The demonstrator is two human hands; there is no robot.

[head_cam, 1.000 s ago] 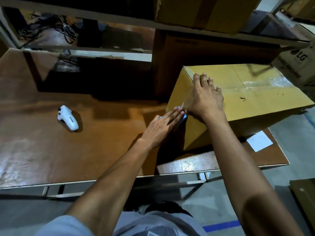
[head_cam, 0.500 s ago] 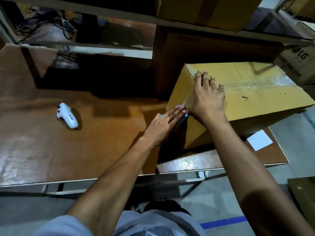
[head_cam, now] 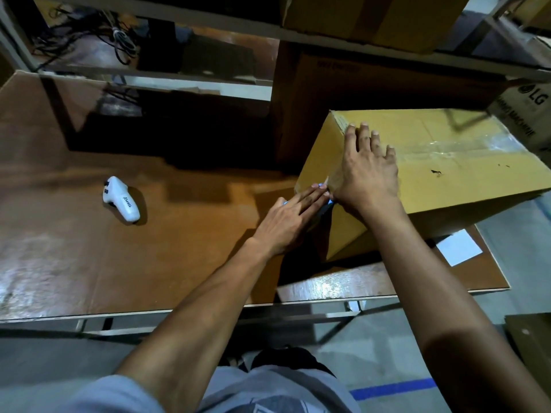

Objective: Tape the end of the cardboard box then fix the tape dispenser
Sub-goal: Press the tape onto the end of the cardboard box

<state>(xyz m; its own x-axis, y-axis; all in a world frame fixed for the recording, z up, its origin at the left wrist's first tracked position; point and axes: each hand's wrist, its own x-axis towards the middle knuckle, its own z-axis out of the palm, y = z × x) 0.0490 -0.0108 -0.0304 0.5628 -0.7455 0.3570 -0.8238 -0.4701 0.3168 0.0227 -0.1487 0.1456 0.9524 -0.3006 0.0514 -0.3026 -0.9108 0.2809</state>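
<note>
A yellow-brown cardboard box lies on the right of the brown table, with clear tape along its top seam. My right hand lies flat, fingers spread, over the box's near-left top edge, where a strip of clear tape runs down the end face. My left hand reaches against that end face just below, fingers stretched over a tape dispenser. Only small blue bits of the dispenser show under the fingers.
A white handheld device lies on the table's left part. A white paper slip sits under the box's near-right side. Metal shelving with more cardboard boxes and cables stands behind; an LG carton is at right.
Both hands stay almost in place at the box's end. My right hand has edged slightly forward along the top edge, and the view has shifted a little.
</note>
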